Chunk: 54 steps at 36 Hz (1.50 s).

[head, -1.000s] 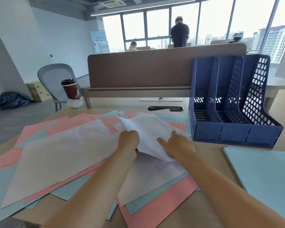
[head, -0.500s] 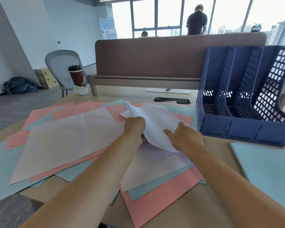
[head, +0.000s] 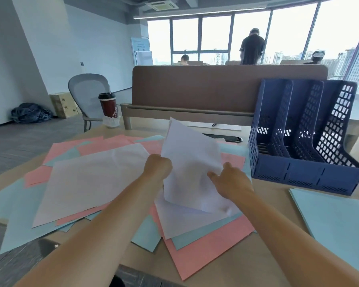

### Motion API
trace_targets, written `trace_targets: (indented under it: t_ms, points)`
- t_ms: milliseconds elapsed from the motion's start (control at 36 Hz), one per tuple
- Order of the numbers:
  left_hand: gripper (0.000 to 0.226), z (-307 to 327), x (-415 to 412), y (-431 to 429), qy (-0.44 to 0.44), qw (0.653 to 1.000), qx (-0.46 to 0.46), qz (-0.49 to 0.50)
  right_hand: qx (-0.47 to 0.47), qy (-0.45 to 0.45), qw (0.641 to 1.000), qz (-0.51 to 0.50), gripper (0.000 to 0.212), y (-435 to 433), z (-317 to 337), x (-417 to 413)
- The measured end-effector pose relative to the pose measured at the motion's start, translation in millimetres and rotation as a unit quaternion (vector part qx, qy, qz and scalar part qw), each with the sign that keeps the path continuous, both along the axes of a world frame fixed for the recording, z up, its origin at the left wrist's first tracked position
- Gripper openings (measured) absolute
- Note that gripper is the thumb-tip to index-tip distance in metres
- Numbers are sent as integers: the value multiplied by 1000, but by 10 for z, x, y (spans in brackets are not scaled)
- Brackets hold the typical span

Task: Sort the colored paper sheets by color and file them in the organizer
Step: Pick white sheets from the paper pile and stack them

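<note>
A loose heap of pink, light blue and white paper sheets covers the wooden desk in front of me. My left hand grips the left edge of a white sheet that stands tilted up off the heap. My right hand pinches the same sheet at its lower right side. A blue three-slot organizer stands to the right of the heap, and its slots look empty. A separate stack of light blue sheets lies at the right, in front of the organizer.
A red coffee cup stands at the desk's far left corner. A brown divider panel runs along the back edge. A grey chair sits behind the cup. Three people are by the far windows.
Both hands have raised the white sheet from lying low over the heap to a steep tilt, its top corner now pointing up. The camera view has shifted as well.
</note>
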<state>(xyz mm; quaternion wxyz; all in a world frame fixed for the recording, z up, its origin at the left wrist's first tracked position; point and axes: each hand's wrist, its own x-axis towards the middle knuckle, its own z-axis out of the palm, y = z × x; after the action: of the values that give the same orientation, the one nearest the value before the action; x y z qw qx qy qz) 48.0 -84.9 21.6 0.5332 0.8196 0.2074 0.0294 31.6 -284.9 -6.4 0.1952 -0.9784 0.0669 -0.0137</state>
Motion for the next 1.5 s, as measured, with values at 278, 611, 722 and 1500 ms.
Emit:
trace_targets:
  t_ms: [278, 611, 722, 1500]
  points:
    - [35, -98, -434, 498, 35, 999, 14, -26, 12, 32, 998, 45, 64, 568, -62, -90]
    - [26, -60, -594, 994, -49, 996, 54, -57, 42, -64, 995, 58, 65, 1047, -22, -140]
    - [8, -6, -632, 1320, -83, 996, 18, 1, 77, -62, 992, 74, 68, 1356, 33, -104]
    - [31, -261, -876, 2655, -36, 984, 51, 166, -35, 12, 975, 217, 70, 2928, -133, -104]
